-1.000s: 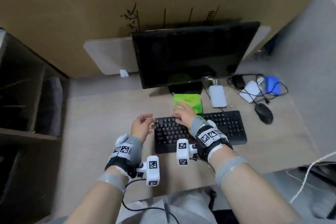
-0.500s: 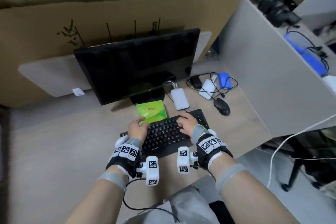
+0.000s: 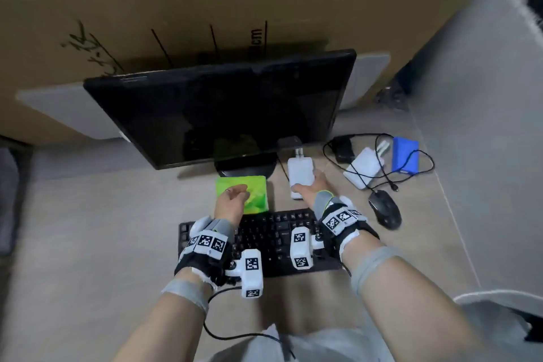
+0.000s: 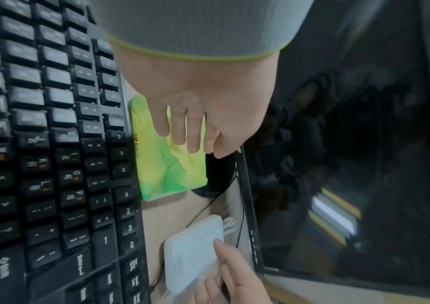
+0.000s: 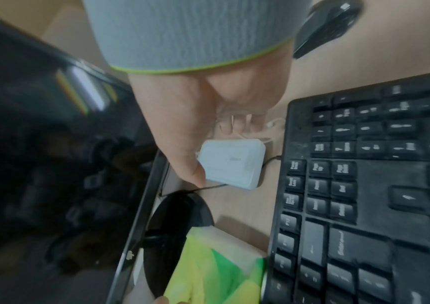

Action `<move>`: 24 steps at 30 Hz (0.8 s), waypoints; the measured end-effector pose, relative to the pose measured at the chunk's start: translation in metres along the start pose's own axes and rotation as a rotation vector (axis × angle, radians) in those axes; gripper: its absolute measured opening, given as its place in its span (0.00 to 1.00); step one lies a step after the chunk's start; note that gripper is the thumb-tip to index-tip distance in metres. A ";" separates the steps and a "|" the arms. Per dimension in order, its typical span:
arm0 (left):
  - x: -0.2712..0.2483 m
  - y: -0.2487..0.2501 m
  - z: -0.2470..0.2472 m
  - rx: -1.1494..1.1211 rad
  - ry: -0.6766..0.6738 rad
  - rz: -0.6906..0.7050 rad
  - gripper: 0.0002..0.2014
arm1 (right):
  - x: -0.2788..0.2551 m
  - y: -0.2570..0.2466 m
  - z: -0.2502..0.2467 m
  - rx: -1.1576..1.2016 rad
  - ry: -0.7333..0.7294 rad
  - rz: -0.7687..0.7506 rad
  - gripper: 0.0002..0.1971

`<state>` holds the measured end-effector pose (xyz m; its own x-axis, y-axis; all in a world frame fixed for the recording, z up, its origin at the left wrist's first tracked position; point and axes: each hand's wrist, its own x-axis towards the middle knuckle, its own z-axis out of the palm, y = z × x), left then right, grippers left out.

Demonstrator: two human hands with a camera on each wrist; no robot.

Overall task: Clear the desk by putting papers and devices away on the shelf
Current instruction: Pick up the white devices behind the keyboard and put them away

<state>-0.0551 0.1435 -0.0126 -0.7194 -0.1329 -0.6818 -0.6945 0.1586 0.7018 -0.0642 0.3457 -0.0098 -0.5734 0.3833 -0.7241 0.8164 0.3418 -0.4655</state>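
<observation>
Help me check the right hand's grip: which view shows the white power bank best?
The right wrist view: the white power bank lies unobstructed, with the right hand closing on it. The head view shows it small; the left wrist view shows it at the edge.

A keyboard (image 3: 264, 241) lay nearest on the desk (image 3: 88, 244), a tissue pack (image 3: 252, 188) and power bank (image 3: 299, 173) just beyond it, a monitor (image 3: 223, 112) farther back, a mouse (image 3: 385, 209) to the right.

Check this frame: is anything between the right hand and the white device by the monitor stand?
Nothing visible. The right hand is already on the white device, thumb on one side and fingers on the other. White cables plugged into its far end may resist lifting.
</observation>
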 end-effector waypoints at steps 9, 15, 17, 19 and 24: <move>-0.005 -0.017 0.009 -0.241 0.208 -0.020 0.10 | 0.055 -0.001 0.028 -0.484 0.071 0.010 0.60; -0.007 -0.001 0.031 -0.198 0.089 -0.054 0.08 | 0.061 -0.014 -0.001 -0.451 -0.146 -0.016 0.49; -0.006 0.007 0.046 -0.185 0.027 -0.074 0.07 | 0.055 -0.015 -0.021 -0.419 -0.289 -0.016 0.35; -0.005 0.013 0.062 -0.194 -0.030 -0.110 0.07 | 0.042 -0.007 -0.036 -0.302 -0.384 -0.007 0.33; -0.009 0.025 0.115 -0.146 -0.060 -0.196 0.16 | 0.018 0.014 -0.061 0.036 -0.565 -0.188 0.27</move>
<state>-0.0643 0.2607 -0.0130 -0.5713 -0.0880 -0.8160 -0.8187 -0.0084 0.5741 -0.0672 0.4099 0.0022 -0.5909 -0.2004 -0.7815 0.7116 0.3269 -0.6219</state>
